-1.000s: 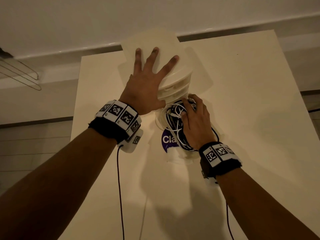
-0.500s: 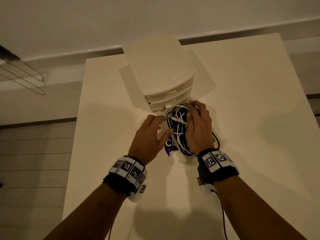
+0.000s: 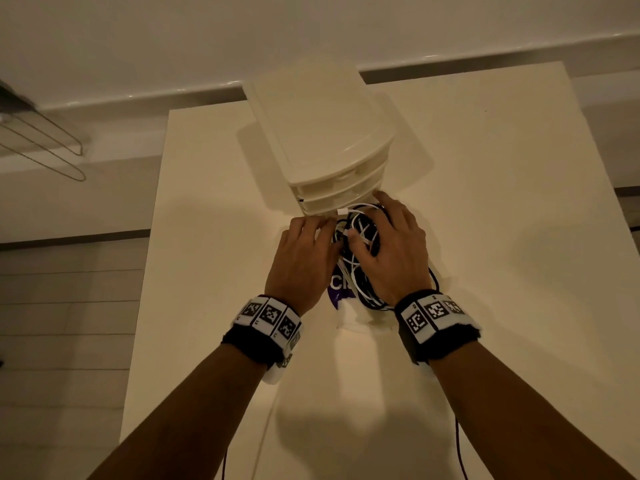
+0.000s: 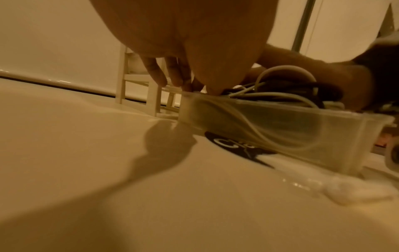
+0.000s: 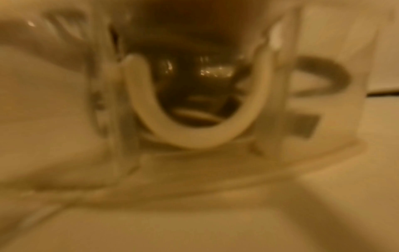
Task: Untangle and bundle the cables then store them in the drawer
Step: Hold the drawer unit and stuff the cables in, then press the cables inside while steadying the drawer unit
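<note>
A cream drawer unit (image 3: 322, 133) stands at the back of the white table (image 3: 502, 237). Its bottom translucent drawer (image 4: 280, 129) is pulled out toward me and holds a bundle of black and white cables (image 3: 360, 244). My right hand (image 3: 394, 247) lies cupped over the bundle, thumb on its left side and fingers over its far end. My left hand (image 3: 304, 251) is at the drawer's left rim; in the left wrist view its fingers (image 4: 172, 76) sit outside the wall and the thumb inside. The blurred right wrist view shows a white cable loop (image 5: 194, 119) through the drawer wall.
A purple label (image 3: 337, 289) and a crumpled white wrapper (image 3: 349, 320) lie under and in front of the drawer. A wire rack (image 3: 45, 147) hangs beyond the table's left edge, above a tiled floor. Thin wrist-camera leads trail along both forearms.
My left hand has come off the top of the drawer unit and dropped to the drawer's left rim. My right hand has stayed on the cable bundle.
</note>
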`<state>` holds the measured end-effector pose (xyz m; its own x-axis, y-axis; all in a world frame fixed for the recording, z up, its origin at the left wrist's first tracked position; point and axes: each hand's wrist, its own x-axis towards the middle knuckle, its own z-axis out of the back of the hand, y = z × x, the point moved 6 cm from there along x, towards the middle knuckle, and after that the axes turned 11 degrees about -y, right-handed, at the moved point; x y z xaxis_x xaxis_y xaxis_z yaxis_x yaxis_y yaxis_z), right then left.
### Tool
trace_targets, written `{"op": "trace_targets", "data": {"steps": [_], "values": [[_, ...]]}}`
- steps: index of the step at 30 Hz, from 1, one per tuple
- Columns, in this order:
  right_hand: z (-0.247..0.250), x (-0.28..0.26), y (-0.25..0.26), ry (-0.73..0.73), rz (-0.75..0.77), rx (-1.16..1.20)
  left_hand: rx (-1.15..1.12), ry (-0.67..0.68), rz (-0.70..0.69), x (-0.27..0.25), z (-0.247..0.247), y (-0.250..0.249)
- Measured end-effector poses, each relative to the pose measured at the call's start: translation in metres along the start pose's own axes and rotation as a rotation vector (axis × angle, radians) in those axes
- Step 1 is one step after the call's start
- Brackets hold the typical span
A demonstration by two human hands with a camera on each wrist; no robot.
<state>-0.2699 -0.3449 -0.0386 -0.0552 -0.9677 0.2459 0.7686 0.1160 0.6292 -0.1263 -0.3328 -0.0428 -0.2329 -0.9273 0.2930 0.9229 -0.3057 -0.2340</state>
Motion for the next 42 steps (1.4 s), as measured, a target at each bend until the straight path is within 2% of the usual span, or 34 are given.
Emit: {"op": "trace_targets", "data": {"steps": [4, 7, 13, 17, 20, 23, 25, 27, 30, 33, 34, 35, 36, 39, 40, 42], "values": [[0.002, -0.009, 0.002, 0.212, 0.123, -0.195, 0.082, -0.012, -0.003, -0.003, 0.003, 0.000], [0.008, -0.010, 0.003, 0.236, 0.198, -0.350, 0.089, -0.038, 0.026, -0.002, 0.006, 0.001], [-0.001, -0.012, 0.000, 0.217, 0.064, -0.215, -0.068, -0.081, -0.066, -0.002, 0.010, -0.005], [-0.005, -0.007, -0.002, 0.180, 0.017, -0.135, -0.229, -0.070, 0.123, -0.003, 0.003, 0.007], [-0.006, -0.004, -0.001, 0.191, -0.004, -0.139, -0.097, -0.104, 0.045, 0.001, 0.010, 0.005], [-0.008, -0.003, 0.002, 0.298, 0.026, -0.242, 0.007, -0.147, -0.079, 0.005, 0.015, 0.001], [-0.008, -0.005, 0.001, 0.372, 0.052, -0.333, 0.005, -0.140, -0.035, 0.006, 0.012, 0.003], [-0.008, -0.009, 0.001, 0.383, 0.065, -0.408, -0.030, -0.139, 0.044, 0.005, 0.010, 0.006], [-0.008, -0.014, 0.002, 0.305, 0.063, -0.405, -0.132, -0.267, 0.123, 0.003, 0.026, 0.008], [-0.009, -0.011, 0.004, 0.228, 0.071, -0.395, -0.203, -0.555, 0.177, 0.012, 0.076, 0.008], [-0.009, -0.009, 0.005, 0.216, 0.066, -0.394, -0.220, -0.610, 0.174, 0.020, 0.093, 0.006], [-0.010, -0.009, 0.006, 0.207, 0.060, -0.390, -0.212, -0.602, 0.152, 0.031, 0.106, 0.003], [-0.011, -0.008, 0.006, 0.200, 0.059, -0.386, -0.171, -0.535, 0.118, 0.042, 0.113, 0.000], [-0.011, -0.007, 0.006, 0.169, 0.059, -0.370, -0.072, -0.197, 0.040, 0.074, 0.102, 0.000], [-0.011, -0.006, 0.005, 0.159, 0.055, -0.365, -0.098, -0.113, 0.038, 0.079, 0.094, 0.003], [-0.010, -0.006, 0.004, 0.145, 0.039, -0.358, -0.191, -0.036, 0.074, 0.081, 0.081, 0.009]]}}
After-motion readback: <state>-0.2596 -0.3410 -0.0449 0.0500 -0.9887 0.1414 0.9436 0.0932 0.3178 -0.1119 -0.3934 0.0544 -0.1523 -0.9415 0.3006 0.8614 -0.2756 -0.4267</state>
